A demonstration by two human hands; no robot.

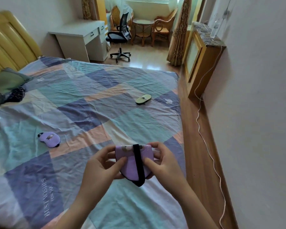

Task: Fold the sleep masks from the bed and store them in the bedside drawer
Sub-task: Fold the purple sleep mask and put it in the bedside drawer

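Note:
A purple sleep mask (130,164), folded in half with its black strap running down the front, is held above the bed's near right part. My left hand (104,166) pinches its left side and my right hand (162,161) pinches its right side. A second purple sleep mask (50,139) lies flat on the patchwork bedsheet (89,100) to the left. A pale yellow-green sleep mask (143,98) lies farther off near the bed's right edge. No bedside drawer is in view.
Green pillows (8,81) and dark cloth lie at the yellow headboard (8,42). A white desk (82,38) and black office chair (120,35) stand beyond the bed. A wooden cabinet (203,57) and a white cable (210,156) line the narrow floor strip by the right wall.

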